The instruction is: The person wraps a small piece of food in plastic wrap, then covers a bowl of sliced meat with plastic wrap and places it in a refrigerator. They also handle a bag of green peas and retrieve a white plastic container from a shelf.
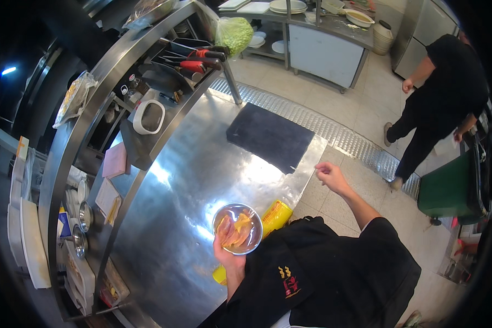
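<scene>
My left hand (230,259) grips the near rim of a round metal bowl (256,235) at the bottom middle. Orange and pinkish pieces of raw meat (233,230) lie in the bowl. My right hand (329,175) is off the right edge of the steel table (180,180), fingers curled, with nothing seen in it. A dark cutting board (272,136) lies flat on the table's far end, left of that hand. A yellow roll with writing (275,216) lies at the table edge beside the bowl, partly hidden by my body and the bowl.
Over the table's left side runs a metal shelf (147,164) with knives (192,65), a white container (149,117) and small metal bowls (80,242). A bagged green cabbage (233,37) hangs at its end. A person in black (451,78) stands near a green bin (447,186).
</scene>
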`<state>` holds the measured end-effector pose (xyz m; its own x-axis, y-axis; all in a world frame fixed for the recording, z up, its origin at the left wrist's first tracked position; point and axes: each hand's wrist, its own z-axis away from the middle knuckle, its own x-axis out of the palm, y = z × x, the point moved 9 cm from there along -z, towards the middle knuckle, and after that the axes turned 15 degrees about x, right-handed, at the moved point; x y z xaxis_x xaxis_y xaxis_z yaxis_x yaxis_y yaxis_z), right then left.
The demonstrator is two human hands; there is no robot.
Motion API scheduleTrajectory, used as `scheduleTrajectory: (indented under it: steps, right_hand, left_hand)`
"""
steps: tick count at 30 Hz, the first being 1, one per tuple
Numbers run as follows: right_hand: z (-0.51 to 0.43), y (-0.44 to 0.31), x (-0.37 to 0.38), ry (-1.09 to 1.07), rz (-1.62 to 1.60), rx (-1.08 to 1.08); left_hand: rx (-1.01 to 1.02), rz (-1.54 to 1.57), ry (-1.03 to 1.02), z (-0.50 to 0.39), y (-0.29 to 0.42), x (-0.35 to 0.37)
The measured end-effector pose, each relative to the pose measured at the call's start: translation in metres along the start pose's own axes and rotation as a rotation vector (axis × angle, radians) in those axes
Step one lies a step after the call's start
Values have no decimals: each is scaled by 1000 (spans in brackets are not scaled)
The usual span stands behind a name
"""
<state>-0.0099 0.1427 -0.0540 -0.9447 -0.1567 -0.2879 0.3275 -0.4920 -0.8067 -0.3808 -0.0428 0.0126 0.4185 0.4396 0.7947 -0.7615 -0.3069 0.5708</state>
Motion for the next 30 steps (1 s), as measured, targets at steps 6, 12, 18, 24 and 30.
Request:
scheduleTrajectory:
  steps: [6,12,18,24,30]
  right_hand:
    - [74,-78,160,-686,-178,-26]
    - [107,-91,229,-1053,-304,253]
    - [109,-87,240,-1237,136,280]
    - [111,-96,260,-1284,323,242]
    - [105,-88,268,-1292,285,292]
  left_hand:
    - [-64,-82,17,3,-20,-11]
    - [-45,-211,8,18,-34,-20]
    - [541,-1139,-422,-5,59,32]
    - [870,-1517,-985,15,47,113]
    - [1123,-1652,-1054,23,55,131]
